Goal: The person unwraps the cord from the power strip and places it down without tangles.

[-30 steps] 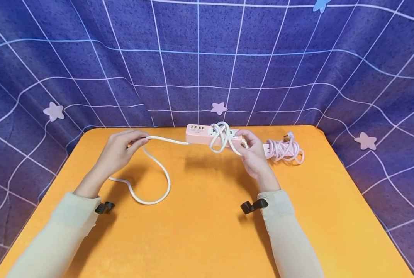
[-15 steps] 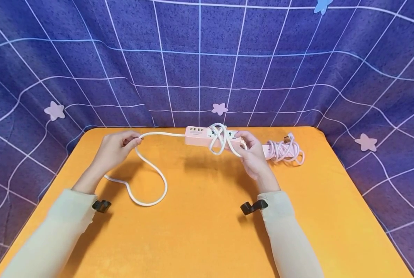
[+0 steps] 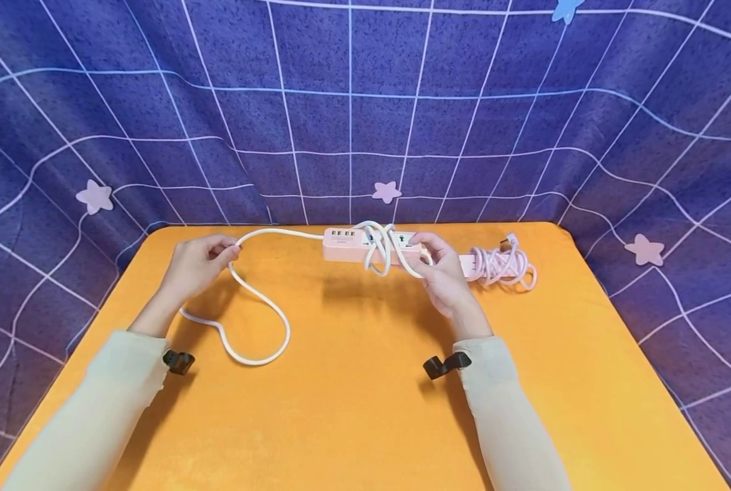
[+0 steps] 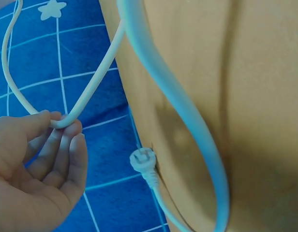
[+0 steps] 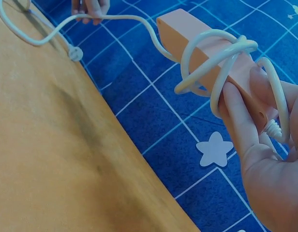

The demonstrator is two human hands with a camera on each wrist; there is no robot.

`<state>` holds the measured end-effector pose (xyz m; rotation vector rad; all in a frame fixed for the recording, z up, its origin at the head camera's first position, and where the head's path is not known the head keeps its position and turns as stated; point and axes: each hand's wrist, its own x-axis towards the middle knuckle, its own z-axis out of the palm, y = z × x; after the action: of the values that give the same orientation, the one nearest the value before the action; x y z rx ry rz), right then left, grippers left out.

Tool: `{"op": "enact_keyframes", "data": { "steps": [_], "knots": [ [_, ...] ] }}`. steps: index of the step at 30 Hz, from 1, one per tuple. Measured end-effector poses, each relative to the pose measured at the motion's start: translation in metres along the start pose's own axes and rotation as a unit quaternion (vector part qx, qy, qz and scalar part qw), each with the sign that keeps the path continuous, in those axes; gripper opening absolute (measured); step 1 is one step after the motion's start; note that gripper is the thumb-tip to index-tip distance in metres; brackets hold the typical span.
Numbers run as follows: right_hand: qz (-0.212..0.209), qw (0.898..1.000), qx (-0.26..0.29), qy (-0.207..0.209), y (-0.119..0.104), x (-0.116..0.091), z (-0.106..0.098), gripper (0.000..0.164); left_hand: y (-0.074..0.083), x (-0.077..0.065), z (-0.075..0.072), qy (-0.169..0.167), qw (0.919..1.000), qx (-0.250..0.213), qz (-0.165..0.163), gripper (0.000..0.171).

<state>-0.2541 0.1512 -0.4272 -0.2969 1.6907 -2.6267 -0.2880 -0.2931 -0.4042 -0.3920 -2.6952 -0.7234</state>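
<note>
A pink power strip (image 3: 344,251) with a row of USB ports hangs above the table, its white cord (image 5: 207,63) looped loosely around the middle. My right hand (image 3: 446,276) grips the strip's right end, where the cord comes out. Off to the left, my left hand (image 3: 194,271) pinches the white cord between thumb and fingers. From that pinch the cord (image 3: 273,232) runs back to the strip on one side and drops in a loop onto the table on the other. The cord's plug (image 4: 143,160) lies near the table edge in the left wrist view.
Right of my right hand, a second power strip (image 3: 468,266) lies on the orange table (image 3: 353,409), wrapped in its pinkish cord (image 3: 499,266), its plug (image 3: 511,240) sticking up. A blue gridded curtain (image 3: 316,123) with stars encloses the back and sides.
My left hand has moved left and slightly down, drawing the cord with it. The loops around the strip have shifted and look looser. My right hand and the strip have moved slightly left.
</note>
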Motion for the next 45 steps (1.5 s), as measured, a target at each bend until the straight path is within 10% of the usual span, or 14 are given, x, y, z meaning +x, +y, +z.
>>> {"op": "enact_keyframes", "data": {
  "steps": [31,39,45],
  "knots": [
    [0.001,0.999,-0.049,-0.008,0.006,0.003,0.001,0.037,-0.025,-0.005,0.011,-0.141,0.9892,0.014,-0.039,0.026],
    [-0.007,0.998,-0.054,-0.010,0.006,0.003,0.000,0.037,-0.019,-0.005,0.005,-0.133,0.9903,0.010,-0.037,0.033],
    [-0.007,0.999,-0.045,-0.017,0.005,0.001,0.000,0.038,0.001,0.004,-0.001,-0.058,0.9981,0.000,0.022,0.034]
  ]
}}
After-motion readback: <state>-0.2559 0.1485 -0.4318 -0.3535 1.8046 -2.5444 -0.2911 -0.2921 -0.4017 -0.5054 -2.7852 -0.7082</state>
